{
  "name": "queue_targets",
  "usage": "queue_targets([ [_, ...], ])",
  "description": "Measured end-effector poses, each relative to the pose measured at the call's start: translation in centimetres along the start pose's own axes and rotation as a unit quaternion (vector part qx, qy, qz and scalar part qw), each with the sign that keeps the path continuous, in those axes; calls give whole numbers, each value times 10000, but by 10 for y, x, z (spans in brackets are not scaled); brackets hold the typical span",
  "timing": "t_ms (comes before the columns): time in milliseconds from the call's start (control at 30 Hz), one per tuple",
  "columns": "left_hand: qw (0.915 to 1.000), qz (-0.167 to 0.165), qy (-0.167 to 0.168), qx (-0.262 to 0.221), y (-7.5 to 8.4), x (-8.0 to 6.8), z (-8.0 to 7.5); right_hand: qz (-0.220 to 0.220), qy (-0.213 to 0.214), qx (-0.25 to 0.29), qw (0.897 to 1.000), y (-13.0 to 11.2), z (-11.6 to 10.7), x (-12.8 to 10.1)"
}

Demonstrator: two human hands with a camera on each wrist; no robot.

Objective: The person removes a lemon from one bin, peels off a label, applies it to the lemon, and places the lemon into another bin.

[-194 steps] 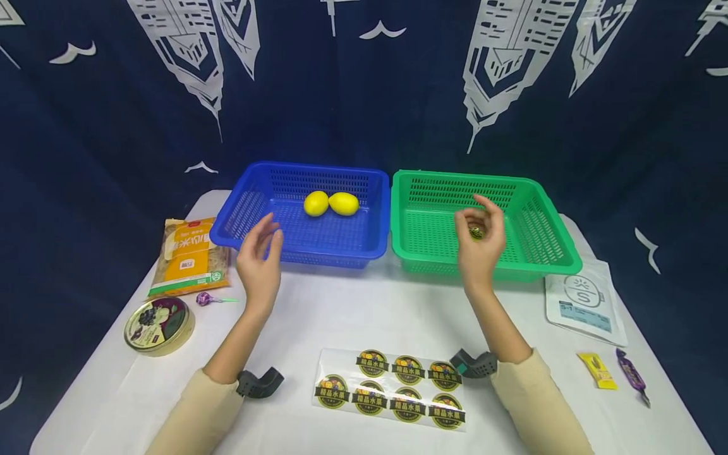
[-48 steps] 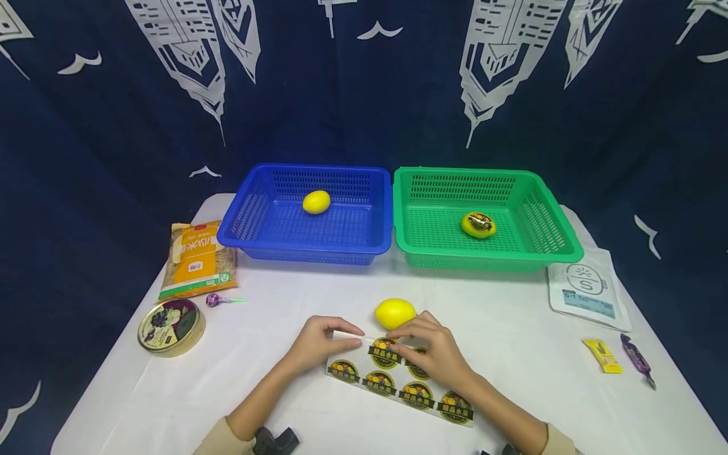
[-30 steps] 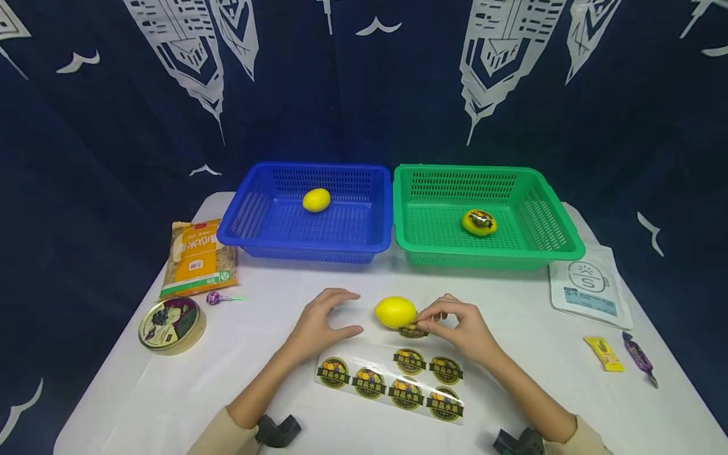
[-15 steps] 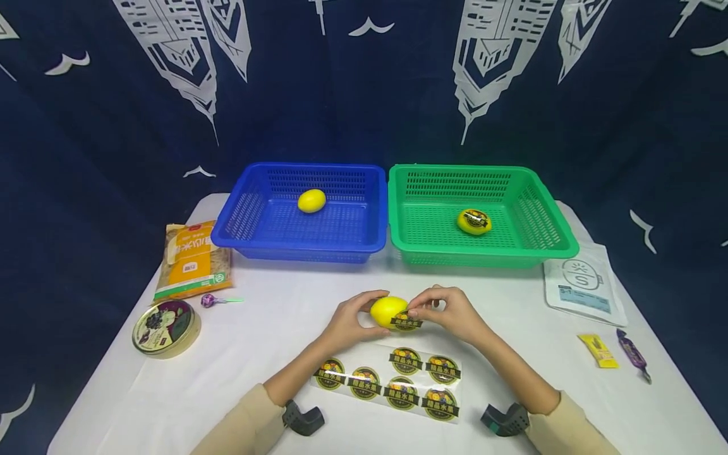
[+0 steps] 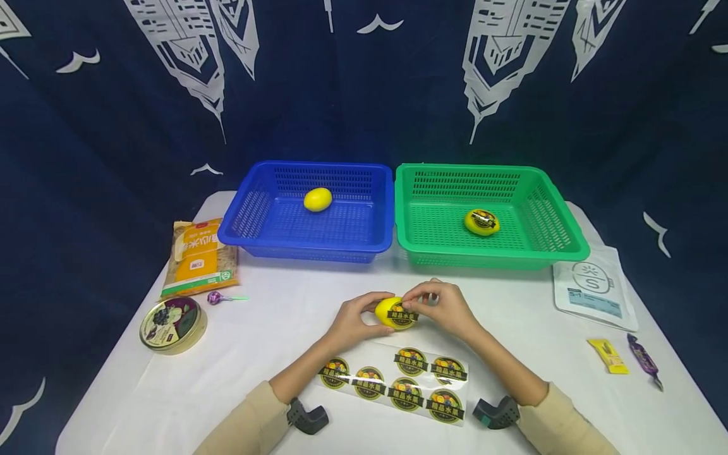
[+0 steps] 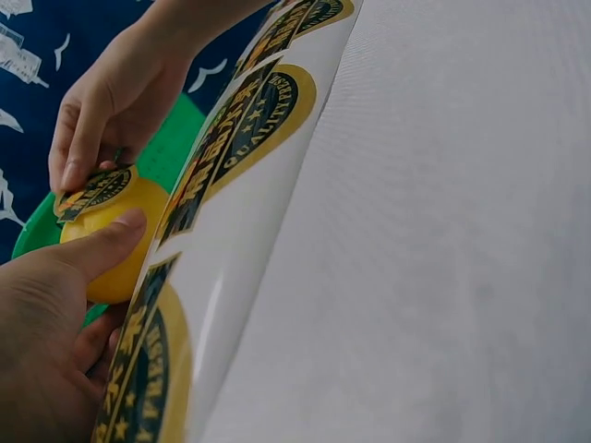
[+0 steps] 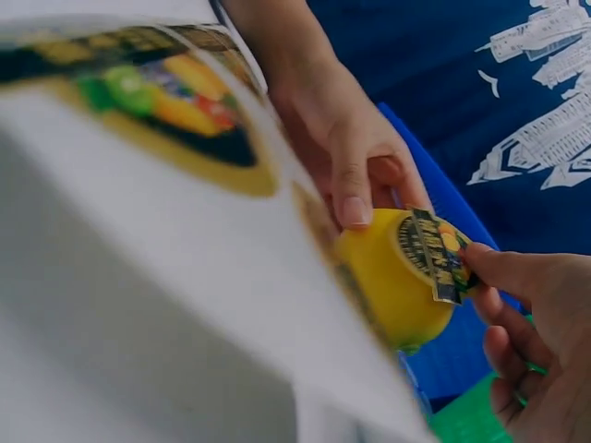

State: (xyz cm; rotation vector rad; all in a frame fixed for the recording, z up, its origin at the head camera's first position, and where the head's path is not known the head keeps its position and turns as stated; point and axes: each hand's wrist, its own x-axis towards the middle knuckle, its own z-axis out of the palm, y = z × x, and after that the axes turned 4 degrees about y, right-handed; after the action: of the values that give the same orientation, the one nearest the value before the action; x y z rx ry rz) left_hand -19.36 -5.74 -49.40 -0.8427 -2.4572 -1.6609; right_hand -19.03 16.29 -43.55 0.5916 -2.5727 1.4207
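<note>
In the head view, my left hand (image 5: 354, 321) grips a lemon (image 5: 382, 312) just above the white table, thumb on the near side. My right hand (image 5: 449, 311) pinches the edge of a round black-and-gold sticker (image 5: 402, 316), which lies against the lemon's right side. The right wrist view shows the sticker (image 7: 427, 251) partly on the lemon (image 7: 383, 277), its outer edge between thumb and finger. Below both hands lies a clear sheet (image 5: 370, 355) with several more such stickers. A second lemon (image 5: 317, 200) sits in the blue basket; a stickered lemon (image 5: 476, 226) is in the green one.
Behind the hands the blue basket (image 5: 304, 248) and green basket (image 5: 489, 254) stand side by side. At left are a food bag (image 5: 199, 259), a lollipop (image 5: 215, 297) and a round tin (image 5: 173, 324). A white pouch (image 5: 594, 287), yellow packet (image 5: 608, 356) and purple candy (image 5: 644, 361) lie right.
One lemon has left the blue basket for the table. My right hand peeled a sticker off the sheet and brought it onto the lemon, which my left hand has taken hold of.
</note>
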Motion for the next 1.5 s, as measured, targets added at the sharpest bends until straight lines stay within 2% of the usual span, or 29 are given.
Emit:
queue_targets([
  [333,9999,48,-8,-135,-2,0,0,-491,665,-323,9961,5,14,-6],
  [567,9997,3,-46,-249,-3,0,-1,-1095,1198,-762,9838,10,23,-14],
  [667,9996,-36,-91,-248,-1,0,-1,-1166,1126,-375,9861,13,23,-18],
  [767,9996,-87,-100,-235,-1,0,-3,-1216,813,213,9890,14,23,-22],
  [867,9996,-121,-91,-224,0,-1,-3,-1300,569,500,9886,6,22,-22],
  [1033,9995,-167,-126,-219,-1,0,-4,-1345,481,578,9881,-7,19,-22],
  [1300,9995,-193,-152,-172,1,2,-4,-1461,393,930,9841,-1,22,-22],
  [1500,9994,-259,-135,-164,0,1,-3,-1518,372,918,9834,2,23,-23],
])
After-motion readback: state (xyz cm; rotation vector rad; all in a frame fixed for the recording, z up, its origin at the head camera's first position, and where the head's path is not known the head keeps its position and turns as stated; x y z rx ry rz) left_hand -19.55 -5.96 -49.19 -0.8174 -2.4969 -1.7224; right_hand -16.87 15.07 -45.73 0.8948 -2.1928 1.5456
